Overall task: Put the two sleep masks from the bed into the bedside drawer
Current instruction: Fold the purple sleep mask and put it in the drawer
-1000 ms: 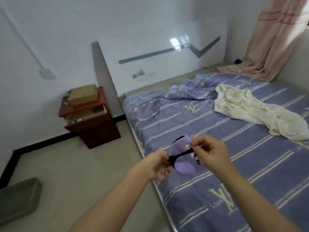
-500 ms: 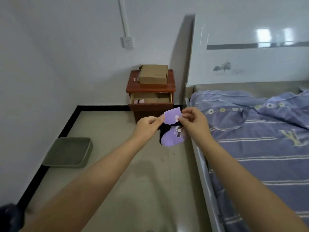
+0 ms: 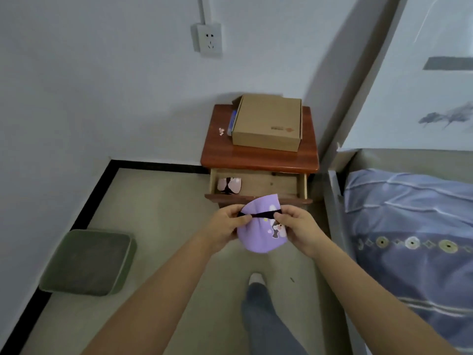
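I hold a purple sleep mask folded, its black strap stretched across it, just in front of the open bedside drawer. My left hand pinches the mask's left side and my right hand pinches its right side. A pink sleep mask lies in the left end of the drawer. The drawer belongs to a reddish wooden nightstand standing against the wall.
A cardboard box sits on the nightstand top. The bed with a blue striped cover runs along the right, under a white headboard. A grey-green cushion lies on the floor at left. My leg and foot stand below the hands.
I have turned from the bed and walked up to the nightstand, which now looms close. Both hands kept hold of the purple mask and brought it to the drawer front.
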`<state>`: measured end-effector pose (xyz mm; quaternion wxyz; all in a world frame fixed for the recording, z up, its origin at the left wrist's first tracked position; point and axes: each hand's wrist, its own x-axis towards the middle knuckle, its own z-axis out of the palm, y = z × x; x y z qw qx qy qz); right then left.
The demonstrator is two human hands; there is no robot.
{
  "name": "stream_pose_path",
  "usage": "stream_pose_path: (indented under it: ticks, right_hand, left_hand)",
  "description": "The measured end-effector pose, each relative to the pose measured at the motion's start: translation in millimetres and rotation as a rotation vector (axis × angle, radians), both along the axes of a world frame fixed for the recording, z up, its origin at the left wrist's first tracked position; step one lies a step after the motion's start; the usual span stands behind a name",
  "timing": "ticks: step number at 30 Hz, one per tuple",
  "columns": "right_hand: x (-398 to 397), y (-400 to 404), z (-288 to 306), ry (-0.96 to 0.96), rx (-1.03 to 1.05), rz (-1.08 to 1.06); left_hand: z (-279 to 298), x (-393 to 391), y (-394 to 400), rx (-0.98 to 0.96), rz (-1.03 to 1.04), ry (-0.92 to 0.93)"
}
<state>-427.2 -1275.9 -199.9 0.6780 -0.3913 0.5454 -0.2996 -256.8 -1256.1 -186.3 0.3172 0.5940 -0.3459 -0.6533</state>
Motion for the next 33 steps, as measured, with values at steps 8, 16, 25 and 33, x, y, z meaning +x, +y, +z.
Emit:
stream_pose_path:
  ticks: [8,16,25,33]
  right_hand:
    - [37.2,-168.0,-154.2,0.326,0.293,-0.361]
    - [53.5,-249.8,-244.9,0.557,0.29,-0.137]
    - [35.8,-157.9,-207.6,1.252,-0.766,0.801]
    - [26.0,-226.8,-181.5,1.382,-0.586,0.545]
  left_hand:
    - [-141.5,48.1,-114.3,-0.064,-0.23,-0.891]
    - [-203.7,75.2,-151.0,-0.323,-0.549,-1.219]
    - [-198.0,87.4,-185.1,-0.59,-0.824,-1.505]
    - [-182.4,98.1,-219.2,-0.639,-0.761,-1.513]
